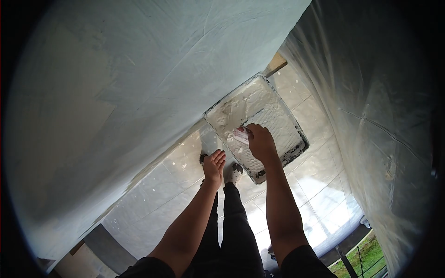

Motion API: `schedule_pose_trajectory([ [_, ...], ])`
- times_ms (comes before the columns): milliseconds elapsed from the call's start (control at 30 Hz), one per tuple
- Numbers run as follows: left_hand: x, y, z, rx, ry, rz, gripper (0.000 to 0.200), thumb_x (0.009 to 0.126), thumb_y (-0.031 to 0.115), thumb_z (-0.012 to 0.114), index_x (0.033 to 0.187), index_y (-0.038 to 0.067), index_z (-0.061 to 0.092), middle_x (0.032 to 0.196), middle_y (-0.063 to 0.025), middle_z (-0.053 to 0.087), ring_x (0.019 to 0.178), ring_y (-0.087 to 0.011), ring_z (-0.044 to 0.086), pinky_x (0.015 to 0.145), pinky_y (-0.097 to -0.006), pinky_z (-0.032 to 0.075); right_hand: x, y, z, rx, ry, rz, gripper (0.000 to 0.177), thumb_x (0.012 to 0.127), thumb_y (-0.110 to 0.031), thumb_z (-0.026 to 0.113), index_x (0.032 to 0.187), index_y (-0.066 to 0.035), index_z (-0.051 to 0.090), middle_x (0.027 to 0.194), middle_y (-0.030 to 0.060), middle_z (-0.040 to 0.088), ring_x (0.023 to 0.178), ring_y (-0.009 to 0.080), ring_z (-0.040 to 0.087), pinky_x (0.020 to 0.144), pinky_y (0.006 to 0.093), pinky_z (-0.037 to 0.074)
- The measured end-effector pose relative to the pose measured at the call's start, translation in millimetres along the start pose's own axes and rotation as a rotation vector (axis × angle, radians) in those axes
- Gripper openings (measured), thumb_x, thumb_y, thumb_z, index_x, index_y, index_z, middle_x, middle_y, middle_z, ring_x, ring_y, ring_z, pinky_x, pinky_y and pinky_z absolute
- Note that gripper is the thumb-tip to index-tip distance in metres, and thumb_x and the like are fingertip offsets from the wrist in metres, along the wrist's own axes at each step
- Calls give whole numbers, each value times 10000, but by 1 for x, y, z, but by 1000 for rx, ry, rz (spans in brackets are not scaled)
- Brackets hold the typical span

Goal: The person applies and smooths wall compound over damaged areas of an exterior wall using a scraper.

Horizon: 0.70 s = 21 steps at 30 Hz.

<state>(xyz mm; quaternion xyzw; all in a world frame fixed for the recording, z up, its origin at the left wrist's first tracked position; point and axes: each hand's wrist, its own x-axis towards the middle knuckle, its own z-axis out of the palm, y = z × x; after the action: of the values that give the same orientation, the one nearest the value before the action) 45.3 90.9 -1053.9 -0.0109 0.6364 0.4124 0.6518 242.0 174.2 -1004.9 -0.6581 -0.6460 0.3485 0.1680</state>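
Note:
My right hand (pixel 262 142) is closed around a small tool smeared with white, with a reddish part (pixel 240 135). Its exact kind is hard to make out. Both are over a wide rectangular tray (pixel 300 147) with a dark, crusted rim. A thick off-white paste (pixel 273 132), like plaster or filler, lies spread across the tray with ridges and smears in it. My left hand (pixel 216 163) is held out left of the tray, fingers stretched and palm turned up, with nothing in it.
A wall with pale, streaky coating (pixel 139 83) rises on the left. Clear plastic sheeting (pixel 371 139) hangs on the right. White-spotted floor tiles (pixel 181 167) lie below, with my shoe (pixel 235 173) close to the tray. A wooden piece (pixel 276 64) sits behind the tray.

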Motion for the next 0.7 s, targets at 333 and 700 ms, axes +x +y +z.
schedule_pose_trajectory([
  [333,2,2,-11,7,64,11,603,1005,397,304,1381,-4,550,1393,-160,616,1314,-285,547,1177,-427,335,-33,-7,8,248,161,256,231,930,-99,606,1128,21,606,1023,209,694,856,369,707,776,437,574],
  [700,14,41,-43,171,153,182,677,990,435,336,1472,-13,497,1487,-181,545,1400,-284,488,1220,-427,276,-154,-80,124,1813,252,1091,449,942,-20,549,1374,-116,474,1234,79,611,1118,249,650,983,499,480],
])
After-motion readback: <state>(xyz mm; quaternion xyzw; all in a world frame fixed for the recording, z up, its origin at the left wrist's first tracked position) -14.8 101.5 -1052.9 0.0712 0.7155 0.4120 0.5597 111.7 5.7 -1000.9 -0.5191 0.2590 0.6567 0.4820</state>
